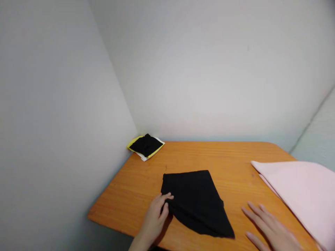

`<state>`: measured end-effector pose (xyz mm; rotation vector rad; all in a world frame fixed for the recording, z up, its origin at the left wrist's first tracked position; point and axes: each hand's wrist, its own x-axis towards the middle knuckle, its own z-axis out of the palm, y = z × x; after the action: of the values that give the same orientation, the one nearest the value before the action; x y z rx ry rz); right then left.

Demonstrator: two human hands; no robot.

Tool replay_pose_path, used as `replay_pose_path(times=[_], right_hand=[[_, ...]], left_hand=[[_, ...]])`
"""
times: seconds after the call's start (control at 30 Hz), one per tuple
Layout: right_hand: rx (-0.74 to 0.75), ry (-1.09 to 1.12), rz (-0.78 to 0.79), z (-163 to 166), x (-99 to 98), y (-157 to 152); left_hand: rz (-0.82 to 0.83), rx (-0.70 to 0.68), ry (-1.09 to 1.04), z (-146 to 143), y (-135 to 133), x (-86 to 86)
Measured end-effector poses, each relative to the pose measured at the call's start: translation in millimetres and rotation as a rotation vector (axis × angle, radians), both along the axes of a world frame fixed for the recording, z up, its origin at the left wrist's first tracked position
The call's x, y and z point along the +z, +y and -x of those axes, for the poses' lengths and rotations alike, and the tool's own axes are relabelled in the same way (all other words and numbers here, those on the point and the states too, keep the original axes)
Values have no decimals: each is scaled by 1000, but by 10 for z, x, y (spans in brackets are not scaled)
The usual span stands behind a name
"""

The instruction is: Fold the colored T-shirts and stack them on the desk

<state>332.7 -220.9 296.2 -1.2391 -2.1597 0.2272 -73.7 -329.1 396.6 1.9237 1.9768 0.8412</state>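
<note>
A piece of black cloth lies on the wooden table in front of me, its near edge curved and slightly raised as a loose layer. At its left edge is my left hand, thumb and fingers closed on the fabric. My right hand is to the right of the cloth, apart from it, with the fingers spread and nothing in them. It is slightly blurred, and whether it touches the table I cannot tell.
A small stack of black, yellow and white folded fabric sits at the table's far left corner. Pale pink folded cloth covers the right side of the orange-brown table. Walls stand behind and to the left.
</note>
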Motion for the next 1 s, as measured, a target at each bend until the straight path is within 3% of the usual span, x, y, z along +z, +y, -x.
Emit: replay_pose_path(times=[0.07,0.17,0.3,0.37,0.5,0.6,0.73,0.9,1.0], right_hand=[[87,-131,51,266,141,-171],[177,-172,91,679,513,-317],[287,-150,123,946,864,-489],[320,-137,120,982,892,-572],[403,-125,96,1060,842,-634],[430,-88,159,1175,888,-620],[441,169,467,1376,1054,-702],[465,610,907,1557,1205,-879],[508,741,1042,1585,1257,-910]], left_hand=[[-44,84,-33,106,-48,-27],[-197,246,5,176,-145,-4],[-362,381,63,-1,-547,-123],[-369,275,93,-175,-786,-281],[-197,-106,155,-578,-1068,-602],[-157,-168,164,-810,-1080,-674],[-234,-38,79,-917,-984,-476],[-288,-1,-328,-975,-793,-78],[-300,78,-498,-1033,-688,37]])
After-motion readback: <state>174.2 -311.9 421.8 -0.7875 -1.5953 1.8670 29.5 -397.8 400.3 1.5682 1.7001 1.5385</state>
